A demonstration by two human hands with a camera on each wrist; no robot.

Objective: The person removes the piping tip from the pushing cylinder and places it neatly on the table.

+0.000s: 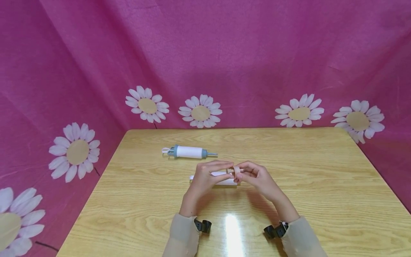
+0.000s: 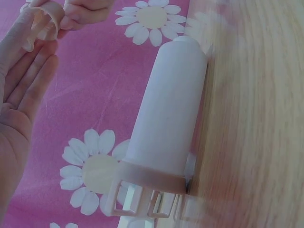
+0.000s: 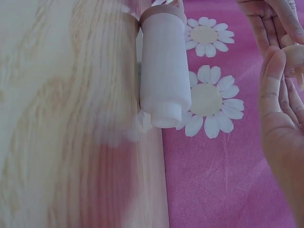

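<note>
Between my two hands, above the table, is a small beige ring-shaped cap (image 1: 237, 171) with a narrower part projecting from it. My left hand (image 1: 205, 177) pinches it from the left with thumb and fingertips; my right hand (image 1: 260, 179) grips its right side. In the left wrist view, the beige cap (image 2: 54, 14) shows its hollow ring. Just under the hands lies a white cylinder (image 2: 166, 104) with a beige collar and open loop handles at one end and a short stepped neck (image 3: 166, 115) at the other. The hands partly cover it in the head view.
Farther back on the wooden table (image 1: 144, 200) lies a similar white syringe-like tool (image 1: 190, 152) with blue-grey ends, its thin nozzle pointing right. A pink curtain (image 1: 244, 64) with white flowers stands behind the table and along its left side.
</note>
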